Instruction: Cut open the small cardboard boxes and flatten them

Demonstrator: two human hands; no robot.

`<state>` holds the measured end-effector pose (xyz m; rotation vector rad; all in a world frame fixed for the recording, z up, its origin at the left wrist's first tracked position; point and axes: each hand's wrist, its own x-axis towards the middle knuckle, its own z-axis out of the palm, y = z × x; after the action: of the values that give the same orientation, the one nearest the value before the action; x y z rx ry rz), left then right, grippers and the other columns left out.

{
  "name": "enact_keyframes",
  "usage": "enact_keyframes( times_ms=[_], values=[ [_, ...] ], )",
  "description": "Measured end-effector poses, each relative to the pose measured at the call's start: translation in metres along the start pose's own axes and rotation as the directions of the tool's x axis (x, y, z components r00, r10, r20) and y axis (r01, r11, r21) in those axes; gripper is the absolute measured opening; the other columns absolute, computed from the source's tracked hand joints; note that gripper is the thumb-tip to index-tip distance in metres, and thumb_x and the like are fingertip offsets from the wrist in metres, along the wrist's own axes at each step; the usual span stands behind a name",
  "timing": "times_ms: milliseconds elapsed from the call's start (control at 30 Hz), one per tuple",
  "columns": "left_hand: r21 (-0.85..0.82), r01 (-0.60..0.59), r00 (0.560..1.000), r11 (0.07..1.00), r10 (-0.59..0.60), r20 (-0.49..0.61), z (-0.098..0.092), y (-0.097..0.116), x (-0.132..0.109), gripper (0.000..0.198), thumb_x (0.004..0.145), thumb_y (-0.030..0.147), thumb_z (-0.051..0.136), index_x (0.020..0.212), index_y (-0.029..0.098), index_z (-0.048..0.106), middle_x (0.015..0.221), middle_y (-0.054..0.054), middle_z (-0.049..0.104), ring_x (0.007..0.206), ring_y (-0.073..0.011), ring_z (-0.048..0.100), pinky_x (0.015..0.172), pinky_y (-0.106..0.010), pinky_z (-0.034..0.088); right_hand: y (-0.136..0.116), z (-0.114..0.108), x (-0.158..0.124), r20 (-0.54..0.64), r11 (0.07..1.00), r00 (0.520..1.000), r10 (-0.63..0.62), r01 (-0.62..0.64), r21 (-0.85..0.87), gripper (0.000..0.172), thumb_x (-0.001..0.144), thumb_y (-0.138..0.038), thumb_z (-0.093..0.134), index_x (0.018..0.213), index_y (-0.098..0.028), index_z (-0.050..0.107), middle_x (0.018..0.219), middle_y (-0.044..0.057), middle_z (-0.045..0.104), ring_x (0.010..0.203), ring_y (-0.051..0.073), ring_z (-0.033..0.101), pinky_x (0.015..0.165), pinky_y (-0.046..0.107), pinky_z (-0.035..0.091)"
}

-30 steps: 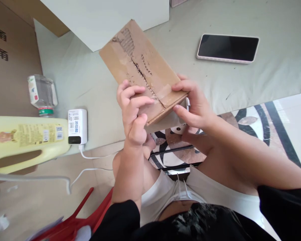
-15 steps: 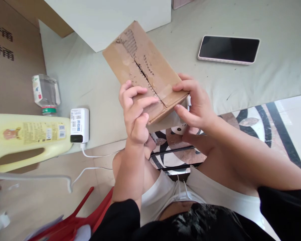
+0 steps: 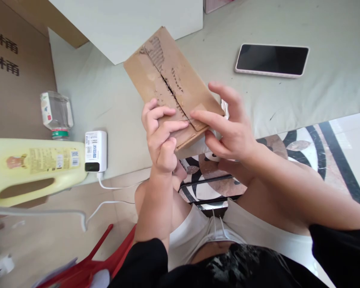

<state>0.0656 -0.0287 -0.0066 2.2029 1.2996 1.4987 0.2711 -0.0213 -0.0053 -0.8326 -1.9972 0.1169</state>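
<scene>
A small brown cardboard box (image 3: 180, 68) is held tilted over the near edge of the cloth-covered surface. Its top has a dark split along the centre seam, and the paper is torn to show corrugation. My left hand (image 3: 162, 134) is closed on the box's left near side, fingertips lying on top. At the near right corner is my right hand (image 3: 231, 128), fingers spread. Its index fingertip rests by the seam, and the thumb is near the front edge. Other fingers rise off the box, slightly blurred. Something white shows behind the box's right corner, mostly hidden.
A phone (image 3: 271, 60) lies at the right back. A white box (image 3: 132, 24) stands behind. On the left are a clear bottle (image 3: 58, 114), a yellow jug (image 3: 39, 168), a white power bank (image 3: 96, 150) with a cable, and a large carton (image 3: 18, 88). A red chair (image 3: 108, 256) is lower left.
My right hand has loosened from the box's right corner. Its index finger has moved left across the top to the seam, and the other fingers have spread. My left hand keeps its hold.
</scene>
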Motion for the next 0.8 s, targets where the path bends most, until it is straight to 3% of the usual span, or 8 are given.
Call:
enact_keyframes(
  times_ms=[167, 300, 533, 800],
  values=[
    [-0.018, 0.044, 0.999, 0.999, -0.044, 0.025, 0.001, 0.001, 0.0, 0.047, 0.094, 0.062, 0.035, 0.086, 0.03, 0.069, 0.113, -0.005, 0.06, 0.141, -0.0315, 0.042, 0.127, -0.064, 0.025, -0.005, -0.001, -0.001, 0.086, 0.98, 0.978, 0.189, -0.183, -0.078, 0.05, 0.077, -0.019, 0.056, 0.125, -0.03, 0.064, 0.151, 0.006, 0.046, 0.141, 0.035, 0.048, 0.111, 0.054, 0.048],
    [-0.031, 0.01, 1.0, 0.999, -0.009, 0.019, 0.0, 0.001, 0.002, 0.043, 0.095, 0.057, 0.038, 0.088, 0.03, 0.07, 0.113, -0.005, 0.059, 0.139, -0.0314, 0.043, 0.125, -0.064, 0.028, -0.011, -0.002, 0.001, 0.157, 0.953, 0.942, 0.298, -0.283, -0.111, 0.046, 0.08, -0.023, 0.056, 0.124, -0.031, 0.066, 0.151, 0.003, 0.049, 0.143, 0.034, 0.047, 0.11, 0.052, 0.048],
    [-0.053, -0.019, 0.999, 0.998, 0.021, 0.035, -0.001, 0.001, 0.002, 0.039, 0.097, 0.051, 0.037, 0.101, 0.033, 0.071, 0.114, -0.005, 0.059, 0.141, -0.0295, 0.042, 0.127, -0.062, 0.027, -0.013, -0.004, 0.002, 0.073, 0.977, 0.975, 0.211, -0.208, -0.049, 0.049, 0.076, -0.013, 0.054, 0.123, -0.025, 0.066, 0.151, 0.011, 0.048, 0.136, 0.028, 0.054, 0.103, 0.043, 0.053],
    [-0.025, -0.106, 0.993, 0.994, 0.108, 0.053, -0.004, -0.002, 0.002, 0.04, 0.096, 0.038, 0.038, 0.114, 0.034, 0.073, 0.12, -0.006, 0.056, 0.135, -0.0277, 0.042, 0.122, -0.057, 0.032, -0.009, 0.002, -0.002, 0.108, 0.967, 0.963, 0.249, -0.252, 0.024, 0.049, 0.078, -0.018, 0.051, 0.124, -0.026, 0.064, 0.155, 0.01, 0.042, 0.145, 0.029, 0.045, 0.113, 0.052, 0.049]
  ],
)
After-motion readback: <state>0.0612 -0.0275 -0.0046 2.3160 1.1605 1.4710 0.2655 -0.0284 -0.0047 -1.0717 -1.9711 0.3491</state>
